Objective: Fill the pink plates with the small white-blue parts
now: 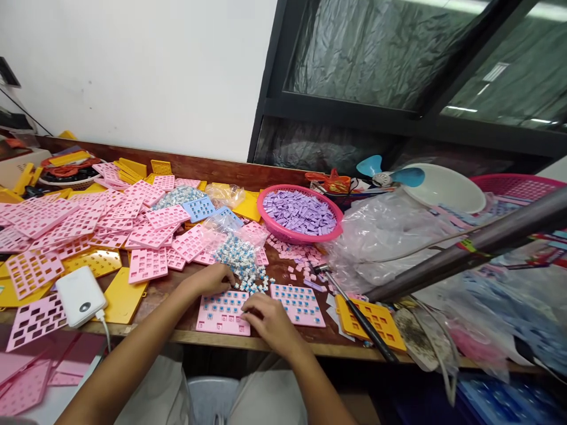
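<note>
Two bare hands show over the wooden bench: one left hand [211,279] and one right hand [269,321]. Beneath them lie two pink plastic grid trays with blue pieces set in them, the nearer tray [222,313] and the second tray [298,304]. One round pink plastic basket of lilac tiles [300,213] stands behind, one white power bank with a cable [80,294] at the left, one white plastic basin [444,188] and one small blue-bladed fan [390,173] at the back. One yellow grid tray [371,321] lies at the right. The empty pink grid trays [148,264] heaped at the left are too many and too overlapped to count, as are the loose blue-and-white pieces [241,260].
</note>
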### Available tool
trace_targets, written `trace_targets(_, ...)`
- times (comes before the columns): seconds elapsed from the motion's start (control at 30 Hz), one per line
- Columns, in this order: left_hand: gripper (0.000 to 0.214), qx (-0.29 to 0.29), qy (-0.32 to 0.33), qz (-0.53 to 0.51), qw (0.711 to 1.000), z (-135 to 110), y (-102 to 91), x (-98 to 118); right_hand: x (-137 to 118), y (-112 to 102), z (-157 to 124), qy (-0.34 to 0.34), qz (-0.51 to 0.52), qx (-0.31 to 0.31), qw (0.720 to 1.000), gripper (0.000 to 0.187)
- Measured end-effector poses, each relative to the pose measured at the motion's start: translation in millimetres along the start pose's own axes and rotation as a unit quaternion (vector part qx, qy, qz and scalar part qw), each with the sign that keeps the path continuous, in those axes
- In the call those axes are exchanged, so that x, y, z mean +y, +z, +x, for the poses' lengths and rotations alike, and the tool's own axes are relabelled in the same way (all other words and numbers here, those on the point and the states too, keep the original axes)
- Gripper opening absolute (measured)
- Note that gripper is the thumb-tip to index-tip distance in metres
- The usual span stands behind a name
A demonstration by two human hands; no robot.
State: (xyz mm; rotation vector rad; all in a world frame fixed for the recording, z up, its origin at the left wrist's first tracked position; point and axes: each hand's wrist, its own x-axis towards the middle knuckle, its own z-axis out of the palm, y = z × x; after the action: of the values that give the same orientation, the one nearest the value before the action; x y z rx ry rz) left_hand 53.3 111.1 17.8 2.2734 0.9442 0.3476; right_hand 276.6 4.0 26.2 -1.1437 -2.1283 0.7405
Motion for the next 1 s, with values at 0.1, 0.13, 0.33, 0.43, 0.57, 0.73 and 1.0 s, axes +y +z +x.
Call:
trace_targets(0.1,0.028,0.003,-0.052,0.005,0.999,8.5,0.8,-4.6,-2.1,26.0,-7.1,-0.021,-0.026,0.023,0.999,0.009)
trace_targets(0.13,0.026,0.014,-0.059,0.009,0.998,10.1,1.3,-4.7,-0.2,30.8,-8.0,-0.022,-0.03,0.034,0.999,0.009)
trace_targets(0.33,0.027,0.11,-0.057,0.012,0.992,-10.1,-2.5,13.2,8.9,35.4,-10.5,-0.011,-0.01,0.048,0.999,0.009)
trace_targets(0.43,0.027,0.168,-0.025,-0.037,0.985,-42.3,-6.9,28.9,9.1,35.0,-10.9,-0.006,0.001,0.053,0.999,0.009)
trace_targets(0.57,0.02,0.185,-0.059,-0.064,0.979,-96.0,0.0,40.0,8.7,36.4,-11.1,0.001,0.013,0.055,0.998,0.01)
trace_targets(0.73,0.02,0.189,-0.073,-0.046,0.978,-145.3,27.4,35.2,10.9,43.2,-15.5,-0.033,-0.022,0.075,0.996,0.012)
trace_targets(1.0,0.031,0.223,0.005,-0.023,0.974,-161.9,67.9,25.3,2.7,22.6,2.0,-0.02,-0.035,-0.02,0.999,0.007)
